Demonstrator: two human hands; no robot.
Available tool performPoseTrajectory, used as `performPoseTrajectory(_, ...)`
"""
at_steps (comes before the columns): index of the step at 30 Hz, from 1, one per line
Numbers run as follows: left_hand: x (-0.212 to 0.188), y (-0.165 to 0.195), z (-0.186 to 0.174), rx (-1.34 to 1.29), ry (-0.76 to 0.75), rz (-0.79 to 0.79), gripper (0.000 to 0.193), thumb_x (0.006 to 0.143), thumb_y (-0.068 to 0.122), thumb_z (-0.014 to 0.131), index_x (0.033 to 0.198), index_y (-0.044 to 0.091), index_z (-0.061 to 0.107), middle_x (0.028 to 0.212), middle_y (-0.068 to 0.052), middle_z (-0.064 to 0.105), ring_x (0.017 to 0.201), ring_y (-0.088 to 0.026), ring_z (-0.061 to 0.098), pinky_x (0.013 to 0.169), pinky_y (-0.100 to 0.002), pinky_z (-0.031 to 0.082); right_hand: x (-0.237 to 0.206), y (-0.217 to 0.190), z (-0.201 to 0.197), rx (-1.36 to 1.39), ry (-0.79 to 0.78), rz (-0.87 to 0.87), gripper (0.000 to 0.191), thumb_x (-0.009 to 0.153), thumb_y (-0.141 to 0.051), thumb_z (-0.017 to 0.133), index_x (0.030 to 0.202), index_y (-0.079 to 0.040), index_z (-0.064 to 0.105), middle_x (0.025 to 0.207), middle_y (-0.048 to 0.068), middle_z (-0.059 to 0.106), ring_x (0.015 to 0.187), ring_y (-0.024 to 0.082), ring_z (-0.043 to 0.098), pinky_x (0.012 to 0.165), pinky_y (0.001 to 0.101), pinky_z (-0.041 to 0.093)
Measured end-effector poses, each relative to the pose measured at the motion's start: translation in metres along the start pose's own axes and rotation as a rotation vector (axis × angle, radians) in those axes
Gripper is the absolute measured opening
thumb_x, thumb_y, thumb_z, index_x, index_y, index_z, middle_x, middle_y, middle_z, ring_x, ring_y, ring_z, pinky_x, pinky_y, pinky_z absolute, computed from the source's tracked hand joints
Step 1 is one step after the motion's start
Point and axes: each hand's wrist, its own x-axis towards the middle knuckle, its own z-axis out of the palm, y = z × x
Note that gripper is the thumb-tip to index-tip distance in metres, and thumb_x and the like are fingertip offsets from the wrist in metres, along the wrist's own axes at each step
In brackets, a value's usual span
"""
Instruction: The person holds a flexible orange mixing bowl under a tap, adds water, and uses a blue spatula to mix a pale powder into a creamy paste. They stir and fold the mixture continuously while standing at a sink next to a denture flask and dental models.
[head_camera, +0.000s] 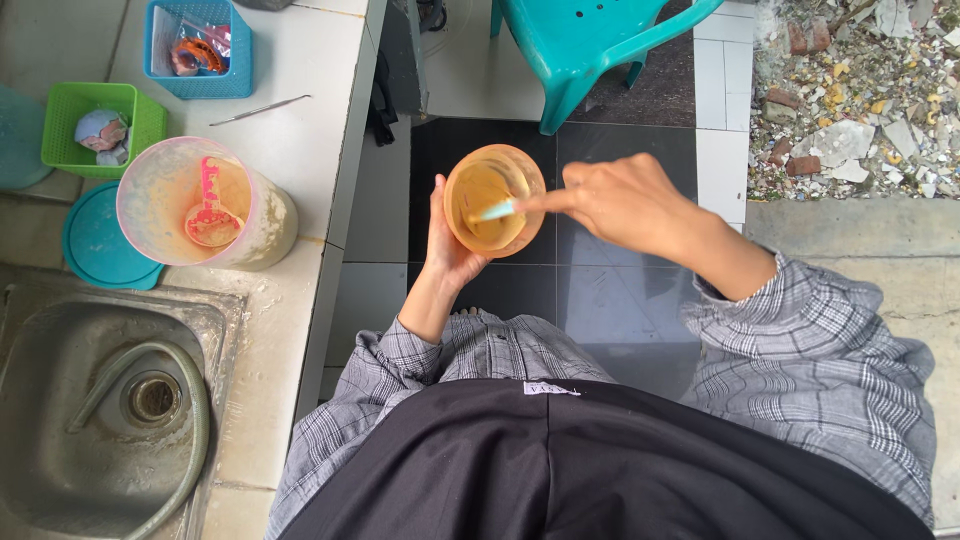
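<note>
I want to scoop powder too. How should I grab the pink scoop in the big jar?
Pinch the top of the pink scoop's handle, reaching straight down through the jar's open mouth. The handle leans against the wall near the rim, while its bowl sits deep in the powder.

I see a translucent orange cup (494, 200) with a pale blue stirrer (497, 210) in it. My sleeves (810, 350) are grey plaid, my apron (600, 470) black. On the off-white tiled surface (300, 130) I see a pinkish translucent tub (200, 205) with a pink scoop (210, 205), a green basket (100, 125), a blue basket (200, 50) and a teal lid (95, 250). The chair (590, 45) is teal, the floor tiles (600, 290) black.
</note>
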Motion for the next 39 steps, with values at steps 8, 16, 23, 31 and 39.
performPoseTrajectory(8,-0.016,0.002,0.004,0.003,-0.061,0.011,0.08,0.101,0.071,0.034,0.155,0.012,0.04,0.152,-0.018,0.049,0.136,-0.035,0.056,0.104,-0.054,0.056,0.021,0.003,-0.017,-0.109,-0.043,-0.107,0.066,0.086,-0.014,0.064,0.134,-0.06,0.063,0.076,-0.001,0.061,0.057,0.019,0.064,0.041,0.035,0.046)
performPoseTrajectory(16,-0.022,-0.001,0.004,-0.01,-0.041,0.01,0.08,0.101,0.07,0.033,0.156,0.012,0.039,0.154,-0.016,0.047,0.139,-0.033,0.053,0.109,-0.054,0.051,0.043,0.007,-0.02,-0.104,0.048,-0.201,0.054,0.087,-0.016,0.066,0.125,-0.054,0.071,0.071,-0.001,0.059,0.058,0.019,0.064,0.043,0.0356,0.047)
performPoseTrajectory(23,-0.022,0.001,-0.012,-0.066,0.019,-0.021,0.081,0.1,0.072,0.035,0.155,0.013,0.04,0.152,-0.017,0.048,0.137,-0.033,0.053,0.108,-0.055,0.05,0.062,-0.006,-0.014,-0.105,0.158,-0.337,0.049,0.082,-0.015,0.067,0.113,-0.051,0.076,0.074,0.0,0.059,0.062,0.019,0.066,0.045,0.035,0.049)
performPoseTrajectory(31,-0.022,0.005,-0.026,-0.013,0.046,0.188,0.077,0.102,0.066,0.035,0.156,0.011,0.039,0.155,-0.015,0.048,0.143,-0.032,0.05,0.116,-0.053,0.047,0.088,0.01,0.013,-0.154,0.163,-0.184,0.05,0.091,-0.017,0.066,0.125,-0.052,0.072,0.072,0.0,0.063,0.059,0.019,0.067,0.041,0.0361,0.046)
performPoseTrajectory(39,0.006,0.024,-0.054,-0.132,0.041,0.509,0.083,0.097,0.073,0.046,0.145,0.005,0.048,0.151,-0.017,0.052,0.139,-0.035,0.051,0.115,-0.053,0.047,0.051,-0.019,0.093,0.96,-0.102,0.244,0.044,0.105,-0.02,0.05,0.146,-0.033,0.06,0.059,0.002,0.064,0.051,0.008,0.062,0.05,0.0256,0.05)
